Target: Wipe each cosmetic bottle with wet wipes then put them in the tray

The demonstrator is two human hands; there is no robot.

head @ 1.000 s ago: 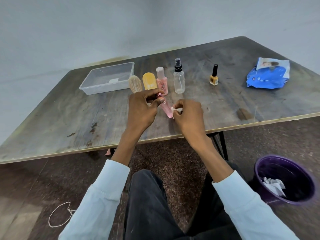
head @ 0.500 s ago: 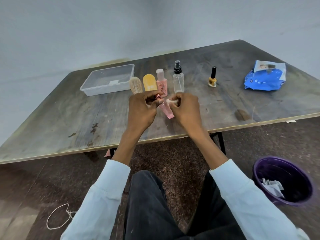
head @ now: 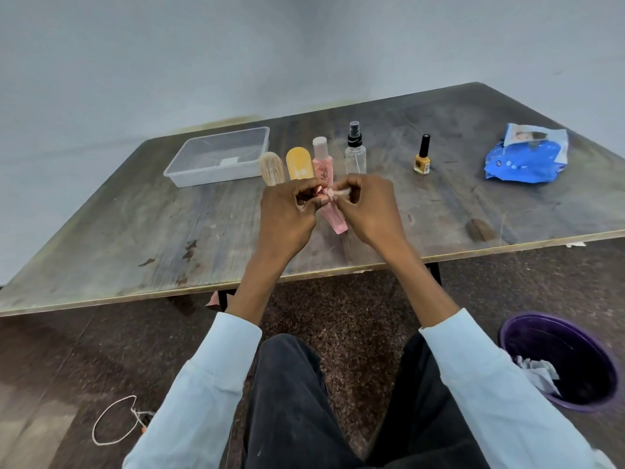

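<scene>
1. Since a second earlier, the right hand (head: 367, 211) had slid its wet wipe (head: 340, 192) from the lower part of the small pink bottle (head: 334, 218) up to its top end, close to the left hand (head: 287, 214).
2. At the far left of the table (head: 135, 231) lay the clear tray (head: 216, 157), with no bottles in it.
3. Just right of it stood a beige ribbed bottle (head: 272, 167), a yellow bottle (head: 299, 163), a tall pink bottle (head: 322, 160) and a clear spray bottle (head: 355, 154) in a row.
4. The left hand's curled fingers pinched the small pink bottle's upper end, holding it tilted above the table.
5. The right hand's fingers pinched the wet wipe against that bottle.
6. Further right stood a yellow nail polish (head: 422, 159), then the blue wipes pack (head: 527, 157).
7. On the floor at the right sat a purple bin (head: 527, 336) with used wipes inside.
</scene>
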